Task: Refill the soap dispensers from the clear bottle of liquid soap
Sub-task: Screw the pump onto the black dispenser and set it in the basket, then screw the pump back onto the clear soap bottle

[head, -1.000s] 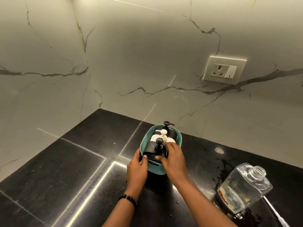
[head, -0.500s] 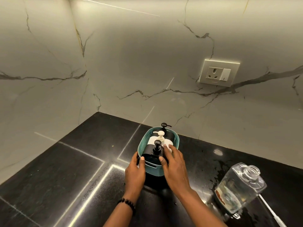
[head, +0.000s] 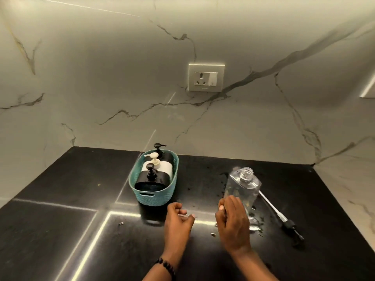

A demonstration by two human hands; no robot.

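Right hand (head: pixel 233 224) loosely curled, empty, just beside clear bottle (head: pixel 242 189); left hand (head: pixel 178 220) loosely curled, holding nothing.

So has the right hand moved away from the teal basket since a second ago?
Yes. The right hand has left the teal woven plastic basket and gone right, now beside the clear plastic soap bottle, while the basket stays below the wall socket.
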